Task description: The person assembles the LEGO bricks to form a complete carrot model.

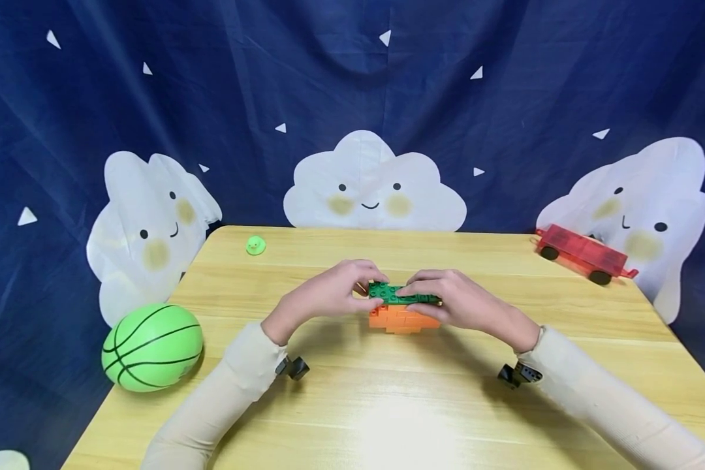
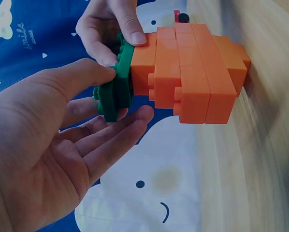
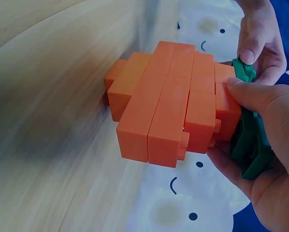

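Note:
An orange building-block structure (image 1: 404, 320), stepped and narrower toward its base, stands upright on the wooden table. Green building bricks (image 1: 382, 292) with studs lie across its top. My left hand (image 1: 345, 287) pinches the left end of the green bricks; in the left wrist view its thumb lies on the stud side and fingertips reach beneath. From the right end, my right hand (image 1: 452, 297) grips the green bricks, fingers over the top. In the right wrist view, its thumb (image 3: 253, 95) presses at the upper orange brick beside the green.
A green basketball-patterned ball (image 1: 151, 347) rests at the table's left edge. Toward the back left sits a small green rubber duck (image 1: 255, 245). A red toy wagon base (image 1: 585, 251) with black wheels stands at the back right. Behind the table (image 1: 305, 424) hangs a blue cloud-print curtain (image 1: 241, 78).

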The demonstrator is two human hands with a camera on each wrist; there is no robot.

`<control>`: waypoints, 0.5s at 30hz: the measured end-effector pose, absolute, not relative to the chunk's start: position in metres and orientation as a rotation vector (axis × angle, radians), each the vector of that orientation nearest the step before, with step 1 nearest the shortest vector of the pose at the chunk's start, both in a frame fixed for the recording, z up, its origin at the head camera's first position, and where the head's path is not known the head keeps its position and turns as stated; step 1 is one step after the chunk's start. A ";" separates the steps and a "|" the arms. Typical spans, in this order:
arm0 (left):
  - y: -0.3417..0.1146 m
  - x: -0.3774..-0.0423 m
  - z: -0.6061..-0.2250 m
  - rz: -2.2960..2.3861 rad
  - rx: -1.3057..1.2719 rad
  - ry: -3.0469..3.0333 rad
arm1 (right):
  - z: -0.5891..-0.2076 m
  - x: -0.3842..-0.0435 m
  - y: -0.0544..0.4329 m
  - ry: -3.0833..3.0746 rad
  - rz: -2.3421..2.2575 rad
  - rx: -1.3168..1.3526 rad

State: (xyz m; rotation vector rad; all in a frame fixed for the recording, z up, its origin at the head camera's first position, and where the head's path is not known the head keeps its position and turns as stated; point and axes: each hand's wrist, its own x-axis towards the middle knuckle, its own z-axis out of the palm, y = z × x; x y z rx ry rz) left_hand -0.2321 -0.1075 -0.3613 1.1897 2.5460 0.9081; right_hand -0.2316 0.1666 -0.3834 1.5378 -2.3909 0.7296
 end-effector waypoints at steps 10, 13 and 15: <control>-0.105 -0.231 -0.363 0.971 1.190 2.538 | -0.384 -0.233 0.166 -2.381 0.743 1.545; -0.105 -0.231 -0.364 0.990 1.191 2.533 | -0.384 -0.233 0.166 -2.378 0.727 1.541; -0.105 -0.232 -0.366 0.997 1.188 2.536 | -0.385 -0.233 0.166 -2.373 0.710 1.539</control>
